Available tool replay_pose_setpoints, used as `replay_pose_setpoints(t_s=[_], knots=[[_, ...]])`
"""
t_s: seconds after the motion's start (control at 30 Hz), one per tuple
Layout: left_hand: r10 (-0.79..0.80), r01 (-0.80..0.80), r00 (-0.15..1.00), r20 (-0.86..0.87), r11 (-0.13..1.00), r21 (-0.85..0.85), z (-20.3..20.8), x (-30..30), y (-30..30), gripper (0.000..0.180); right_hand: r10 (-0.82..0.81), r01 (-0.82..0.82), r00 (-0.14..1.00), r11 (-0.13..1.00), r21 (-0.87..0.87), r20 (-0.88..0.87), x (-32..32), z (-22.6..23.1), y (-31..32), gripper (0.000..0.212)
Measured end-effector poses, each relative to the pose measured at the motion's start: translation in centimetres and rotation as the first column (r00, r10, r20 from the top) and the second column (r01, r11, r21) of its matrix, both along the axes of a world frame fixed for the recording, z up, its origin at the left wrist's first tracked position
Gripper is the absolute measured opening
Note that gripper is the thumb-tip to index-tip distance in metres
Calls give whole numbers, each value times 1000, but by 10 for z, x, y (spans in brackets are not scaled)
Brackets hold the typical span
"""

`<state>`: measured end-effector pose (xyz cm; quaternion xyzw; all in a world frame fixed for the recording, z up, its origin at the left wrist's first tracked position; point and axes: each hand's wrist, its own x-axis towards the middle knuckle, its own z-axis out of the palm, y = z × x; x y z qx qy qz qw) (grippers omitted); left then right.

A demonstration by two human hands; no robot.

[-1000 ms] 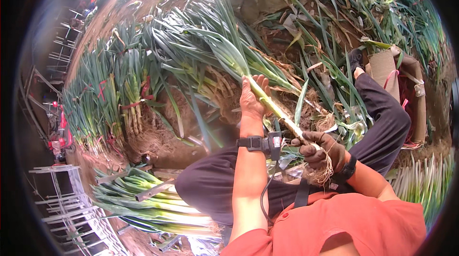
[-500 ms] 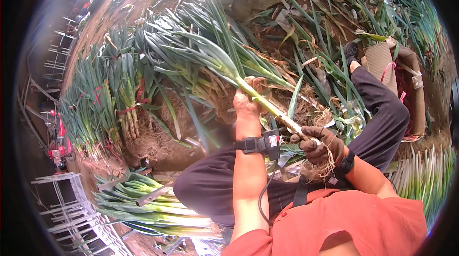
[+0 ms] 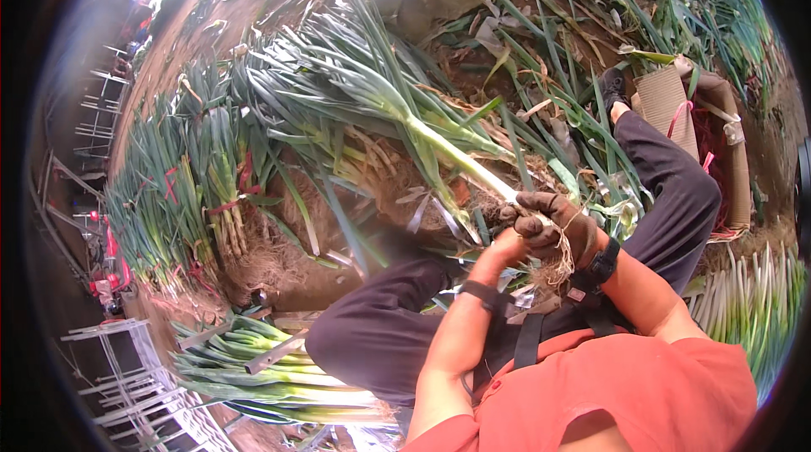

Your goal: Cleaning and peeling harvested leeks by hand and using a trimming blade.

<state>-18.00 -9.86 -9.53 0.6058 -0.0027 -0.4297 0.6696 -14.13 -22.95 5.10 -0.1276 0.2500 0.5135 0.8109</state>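
The ground (image 3: pixel 287 287) is brown and dirty, and long green onions lie or stand nearly all around. On the left, bunches (image 3: pixel 228 186) stand up close together, with red ties around them. Lower down, a fat bunch (image 3: pixel 287 376) lies on its side by a pale metal rack (image 3: pixel 139 367). Messy green leaves (image 3: pixel 617 4) cover the ground at the top right. A brown cardboard box (image 3: pixel 737 160) sits past the person's bent leg (image 3: pixel 676 190), and more white and green stalks (image 3: pixel 743 304) stand in a row below it. Bright light comes in at the top left corner. In front of the person is one long onion (image 3: pixel 465 163), tilted, with its root end in the right hand (image 3: pixel 553 228) and its leaves up over a big green pile (image 3: pixel 312 72). Its stem is smooth and pale, and turns green where the leaves spread. Its thin, tan roots (image 3: pixel 562 264) hang in a tangle. The right hand wears a brown glove and is curled tight around the onion. The left hand (image 3: pixel 507 245) is bare and tucked against the glove; its fingers are hidden, so I cannot tell if it grips.
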Motion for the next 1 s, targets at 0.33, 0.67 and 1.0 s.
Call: replay_pose_setpoints(t_s=[0.33, 0.67, 1.0], knots=[[858, -940, 241, -454, 90, -330, 92, 103, 100, 47, 224, -155, 945, 949, -276, 238, -24, 4, 19, 26], [867, -914, 273, -418, 99, -393, 142, 111, 108, 34, 423, 654, -58, 700, -286, 904, 19, -5, 42, 35], [991, -944, 20, -130, -24, -328, 185, 116, 171, 35, 607, 123, 426, 696, -708, 670, -34, -1, 21, 53]])
